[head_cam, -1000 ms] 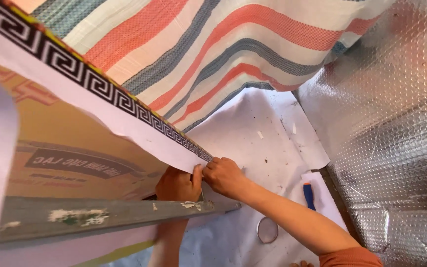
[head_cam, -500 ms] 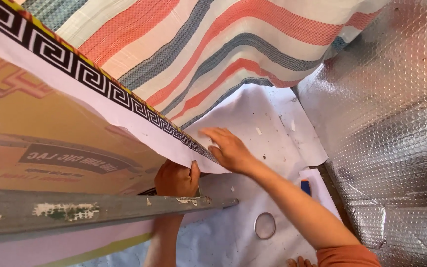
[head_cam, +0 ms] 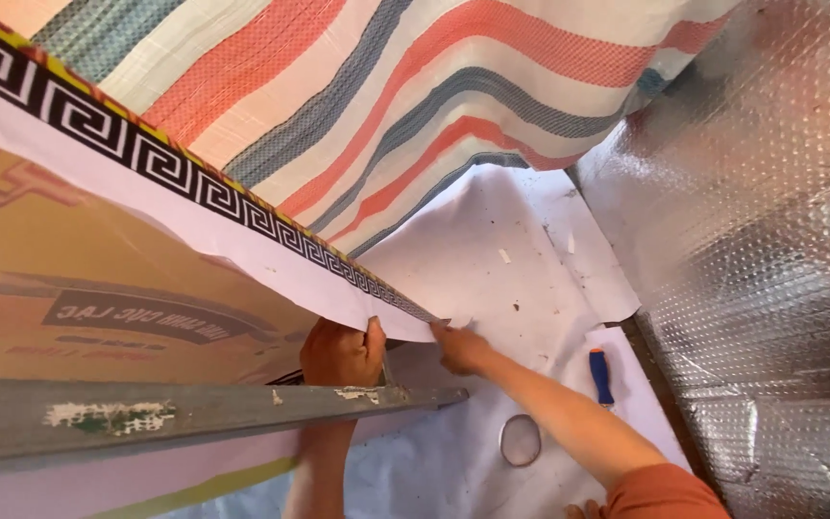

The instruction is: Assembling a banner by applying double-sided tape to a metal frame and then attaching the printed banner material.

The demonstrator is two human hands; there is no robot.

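pinching the corner of a printed paper sheet [head_cam: 146,288] with the left hand [head_cam: 341,353], above a grey metal straightedge [head_cam: 194,418]; right hand [head_cam: 458,348] fingertips pressed on its patterned edge; judged partway, corner not yet laid flat.

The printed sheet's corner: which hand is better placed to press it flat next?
Probably the right hand: its fingers already touch the printed sheet at its corner tip. The left hand grips the edge farther back, behind the grey metal bar.
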